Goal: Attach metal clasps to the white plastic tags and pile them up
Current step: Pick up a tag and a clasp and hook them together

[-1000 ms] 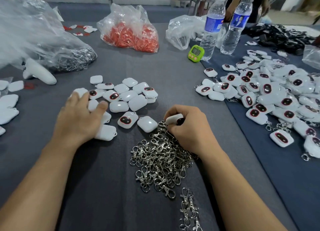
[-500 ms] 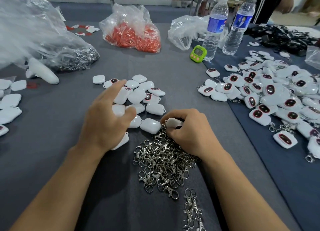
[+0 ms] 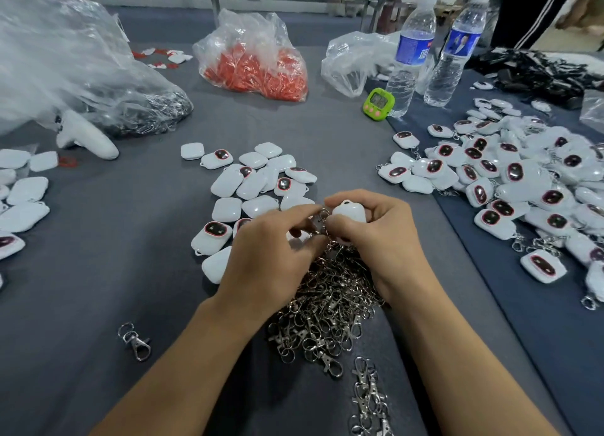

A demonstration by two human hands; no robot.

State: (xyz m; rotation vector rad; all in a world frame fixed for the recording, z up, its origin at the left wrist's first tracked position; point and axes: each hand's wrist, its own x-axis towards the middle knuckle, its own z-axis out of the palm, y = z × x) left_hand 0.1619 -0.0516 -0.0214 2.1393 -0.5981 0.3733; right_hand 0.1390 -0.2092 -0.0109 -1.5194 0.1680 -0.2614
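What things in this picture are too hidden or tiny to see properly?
Head view, three things:
Whether the clasp is hooked onto the tag: fingers of the left hand and right hand cover the join.
Numbers on the green timer: too small.
The standing person: cut off by the top edge.

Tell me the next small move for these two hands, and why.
Probably thread the metal clasp through the loop of the white tag. The right hand grips the tag loop-up and the left hand pinches the clasp right beside it. They look not yet joined, though fingers hide part of that.
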